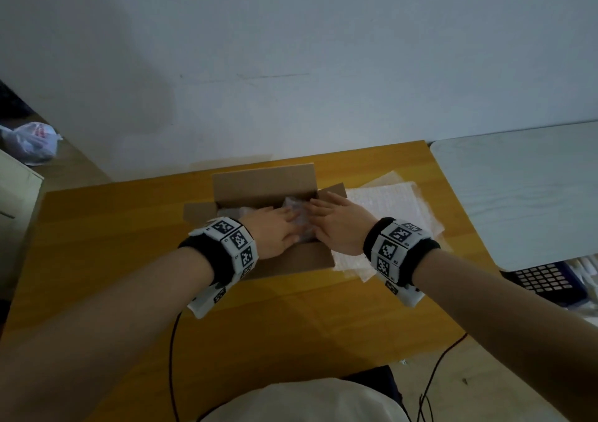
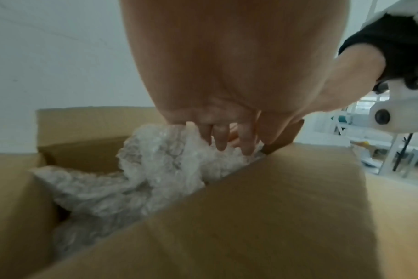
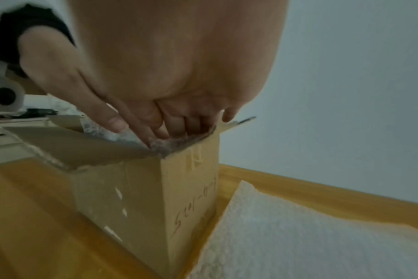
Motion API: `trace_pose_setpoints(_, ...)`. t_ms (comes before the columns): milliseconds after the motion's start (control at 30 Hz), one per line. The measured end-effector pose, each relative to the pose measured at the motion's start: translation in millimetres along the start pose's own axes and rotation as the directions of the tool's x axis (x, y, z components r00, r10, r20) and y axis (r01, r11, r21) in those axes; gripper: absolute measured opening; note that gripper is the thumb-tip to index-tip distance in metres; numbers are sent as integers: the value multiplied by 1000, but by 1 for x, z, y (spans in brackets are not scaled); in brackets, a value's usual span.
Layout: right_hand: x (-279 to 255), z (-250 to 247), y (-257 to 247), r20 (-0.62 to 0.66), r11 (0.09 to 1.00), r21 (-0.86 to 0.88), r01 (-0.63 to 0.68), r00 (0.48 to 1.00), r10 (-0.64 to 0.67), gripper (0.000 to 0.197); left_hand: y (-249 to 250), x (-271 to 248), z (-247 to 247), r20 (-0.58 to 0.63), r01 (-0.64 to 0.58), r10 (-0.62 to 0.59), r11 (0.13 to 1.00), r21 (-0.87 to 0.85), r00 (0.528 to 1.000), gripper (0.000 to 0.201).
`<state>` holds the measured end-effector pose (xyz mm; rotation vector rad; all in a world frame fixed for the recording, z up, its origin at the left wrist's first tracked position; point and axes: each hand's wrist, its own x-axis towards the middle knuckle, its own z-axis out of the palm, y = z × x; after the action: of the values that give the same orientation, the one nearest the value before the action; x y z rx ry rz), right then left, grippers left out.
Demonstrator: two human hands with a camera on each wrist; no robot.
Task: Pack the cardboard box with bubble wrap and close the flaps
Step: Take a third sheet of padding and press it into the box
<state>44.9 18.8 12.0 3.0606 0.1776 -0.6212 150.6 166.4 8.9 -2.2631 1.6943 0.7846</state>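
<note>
cardboard box (image 1: 284, 261) on wooden table (image 1: 97, 227), flaps up | bubble wrap (image 2: 160, 160) crumpled inside – its bottom hidden | left hand (image 1: 275, 232) and right hand (image 1: 336, 224) press it, fingers fairly straight – tips buried | spare sheets (image 1: 391, 205) beside box, partly covered by right wrist

Your box (image 1: 284, 264): plain brown
Your wrap (image 2: 155, 166): cloudy white
Your table (image 1: 113, 227): yellow-orange
Your wristbands (image 1: 233, 243): black-and-white checks
</note>
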Motion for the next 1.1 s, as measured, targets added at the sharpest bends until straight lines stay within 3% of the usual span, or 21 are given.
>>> trace_pose_setpoints(133, -3, 5, 9, -15, 997, 68, -48, 999, 49, 48, 9, 13, 0, 86, 33, -34, 999, 18, 996, 48)
trace_pose_setpoints(467, -2, 14, 10, 0, 1000, 3, -21, 1000, 21, 43, 9, 57, 14, 170, 176, -175, 984, 11, 970, 53)
trace_pose_setpoints(700, 4, 13, 7, 35, 999, -24, -27, 999, 28, 42, 3, 32, 3, 166, 38, -39, 999, 5, 985, 43)
trace_pose_setpoints(833, 7, 13, 6, 46, 999, -19, -37, 998, 38, 40, -8, 10, 0, 161, 64, -65, 998, 10, 985, 45)
trace_pose_setpoints(967, 8, 12, 5, 41, 998, 22, -62, 997, 61, 37, -31, -18, -8, 3, 97, -97, 990, -103, 995, 28)
trace_pose_setpoints(1100, 10, 11, 2, 46, 994, 61, -92, 995, 90, 39, -45, -41, -11, -134, 187, -191, 981, -43, 972, 23)
